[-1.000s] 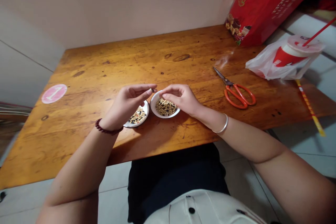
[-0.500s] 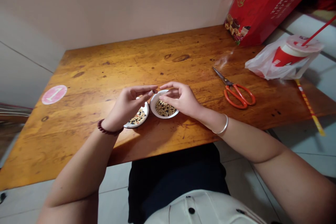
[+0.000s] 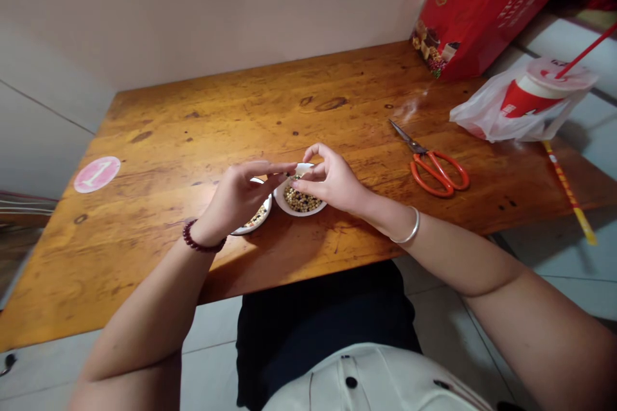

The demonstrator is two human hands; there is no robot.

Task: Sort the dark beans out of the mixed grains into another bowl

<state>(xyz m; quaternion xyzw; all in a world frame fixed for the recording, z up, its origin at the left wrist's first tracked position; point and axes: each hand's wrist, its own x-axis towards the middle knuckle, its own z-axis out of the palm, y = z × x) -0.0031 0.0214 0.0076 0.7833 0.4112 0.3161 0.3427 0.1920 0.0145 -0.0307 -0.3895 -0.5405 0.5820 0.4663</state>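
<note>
Two small white bowls stand side by side near the table's front edge. The left bowl (image 3: 267, 210) holds mixed pale, dark and reddish beans and is partly hidden by my left hand (image 3: 241, 196). That hand is closed in a pinch, thumb against fingers; what it holds is too small to name. Over the right bowl (image 3: 281, 202), filled with beans (image 3: 303, 200), my right hand (image 3: 335, 180) has its index finger arched up. Its thumb and another finger are drawn together close to the left fingertips; what they hold, if anything, is unclear.
Orange-handled scissors (image 3: 434, 170) lie right of the bowls on the wooden table (image 3: 216, 122). Beyond them are a lidded cup (image 3: 533, 96) in a plastic bag, a yellow-red strip (image 3: 563, 183) and a red box (image 3: 482, 6). A round sticker (image 3: 97, 174) is at left.
My left hand's fingers have closed and shifted slightly right over the right bowl. My right index finger has lifted away from the left fingertips.
</note>
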